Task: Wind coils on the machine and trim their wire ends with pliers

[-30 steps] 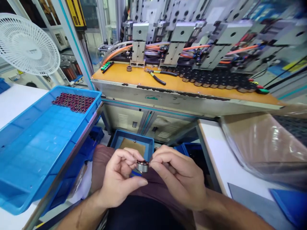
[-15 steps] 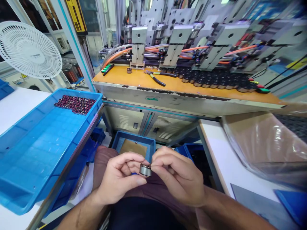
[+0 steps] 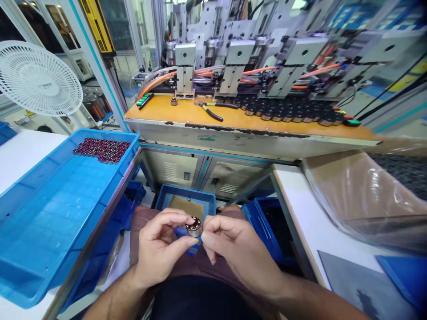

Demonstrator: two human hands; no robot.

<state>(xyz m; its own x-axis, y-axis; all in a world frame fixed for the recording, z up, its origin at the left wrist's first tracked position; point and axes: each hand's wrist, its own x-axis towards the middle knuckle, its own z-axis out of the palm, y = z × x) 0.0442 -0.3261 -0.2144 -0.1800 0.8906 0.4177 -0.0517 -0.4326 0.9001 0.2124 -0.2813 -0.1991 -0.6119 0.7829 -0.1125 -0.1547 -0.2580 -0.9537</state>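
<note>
A small round motor stator [image 3: 194, 228], with a steel rim and copper windings on its upper face, is pinched between the thumb and fingers of my left hand [image 3: 163, 244]. It is held slightly tilted above my lap. Just right of its rim, the thumb and forefinger of my right hand [image 3: 230, 244] are pressed together. Whatever they may hold, if anything, is too small to make out. Below and beyond my hands, a blue bin [image 3: 213, 202] with a piece of cardboard [image 3: 187, 206] in it stands near the floor.
To the left lies a large blue tray [image 3: 50, 209] with many stators [image 3: 102, 150] at its far end. Pliers [image 3: 213, 111], a single stator [image 3: 174, 101] and rows of dark parts [image 3: 287, 110] rest on the orange bench [image 3: 160, 113] under the machine. A plastic-wrapped box [image 3: 350, 195] is at right.
The stator has been tipped so its wound face now shows upward, and it has shifted slightly left. My right hand has come lower beside it. The whole view has shifted a little.
</note>
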